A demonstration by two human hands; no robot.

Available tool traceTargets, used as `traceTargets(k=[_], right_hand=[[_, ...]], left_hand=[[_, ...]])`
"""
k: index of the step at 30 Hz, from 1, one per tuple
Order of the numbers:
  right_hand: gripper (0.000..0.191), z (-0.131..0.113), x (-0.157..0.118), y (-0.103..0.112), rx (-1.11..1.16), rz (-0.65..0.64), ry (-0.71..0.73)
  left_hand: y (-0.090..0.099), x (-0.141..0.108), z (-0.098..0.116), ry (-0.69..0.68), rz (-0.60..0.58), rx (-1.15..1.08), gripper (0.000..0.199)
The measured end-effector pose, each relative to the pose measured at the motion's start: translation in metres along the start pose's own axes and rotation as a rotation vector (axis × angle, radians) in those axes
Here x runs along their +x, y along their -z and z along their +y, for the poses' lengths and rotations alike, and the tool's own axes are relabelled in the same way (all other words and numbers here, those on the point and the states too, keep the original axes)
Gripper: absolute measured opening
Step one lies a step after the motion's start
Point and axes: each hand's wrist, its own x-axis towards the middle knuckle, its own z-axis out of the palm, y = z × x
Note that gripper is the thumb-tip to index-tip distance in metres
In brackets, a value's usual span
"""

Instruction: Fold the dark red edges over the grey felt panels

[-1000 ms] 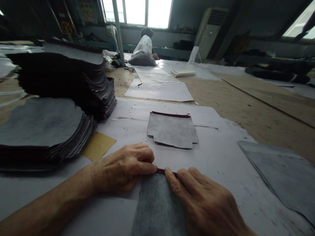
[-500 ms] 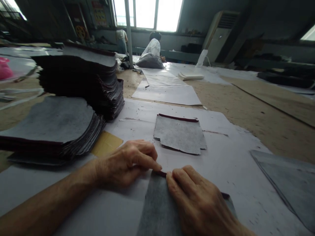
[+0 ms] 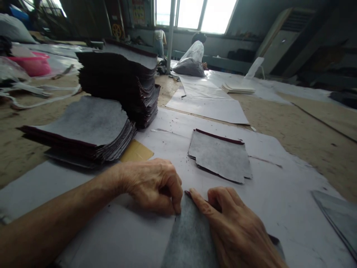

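Note:
A grey fabric piece (image 3: 189,238) with a dark maroon folded edge lies in front of me on white paper (image 3: 134,242). At its left edge, my left hand (image 3: 156,186) is closed, with thumb and forefinger pinched together on the margin. My right hand (image 3: 237,223) rests over the piece, its index fingertip pressing the far corner of the maroon fold while the other fingers curl. That hand covers much of the fold and the right part of the piece. Beyond the hands lies a small pile of similar grey pieces (image 3: 220,154) with notched corners.
At left stand a low stack of grey pieces (image 3: 86,119) and a taller dark stack (image 3: 117,78). A yellow card (image 3: 137,150) pokes out beside them. More grey sheets (image 3: 340,212) lie at right. Farther off are a pink basin (image 3: 35,65), a plastic bag (image 3: 192,61) and two people.
My left hand has slid from the maroon fold down to the piece's left edge and pinched there. My right index finger has stretched to the fold's corner. The view has swung left.

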Motion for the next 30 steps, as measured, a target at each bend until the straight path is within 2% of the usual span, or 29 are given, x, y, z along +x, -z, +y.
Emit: traceTargets(k=[5, 12, 19, 21, 24, 27, 28, 30], right_hand=[[0.046, 0.0, 0.001, 0.0, 0.001, -0.008, -0.004], [0.054, 0.002, -0.003, -0.002, -0.102, -0.124, 0.001], [0.058, -0.002, -0.001, -0.001, -0.106, -0.104, -0.015], [0.052, 0.0, -0.002, 0.003, -0.013, -0.013, -0.066], [0.026, 0.006, -0.001, 0.01, 0.062, 0.161, -0.169], [0.013, 0.009, -0.002, 0.014, 0.01, 0.127, -0.216], [0.011, 0.009, -0.003, 0.013, 0.018, 0.094, -0.231], [0.008, 0.007, -0.006, 0.01, 0.082, 0.054, -0.278]], left_hand=[[0.001, 0.001, -0.001, 0.001, -0.008, 0.017, 0.017], [-0.001, 0.001, -0.001, -0.016, 0.012, 0.002, 0.017], [-0.001, 0.0, -0.001, -0.004, 0.004, -0.003, 0.016], [-0.001, 0.0, -0.001, -0.003, 0.01, 0.009, 0.015], [0.0, 0.0, -0.002, 0.003, 0.004, 0.0, 0.014], [0.0, 0.001, -0.003, -0.036, 0.013, -0.053, 0.012], [-0.001, 0.003, -0.002, -0.056, 0.045, -0.07, 0.01], [-0.005, 0.006, 0.0, -0.072, 0.185, -0.075, 0.007]])
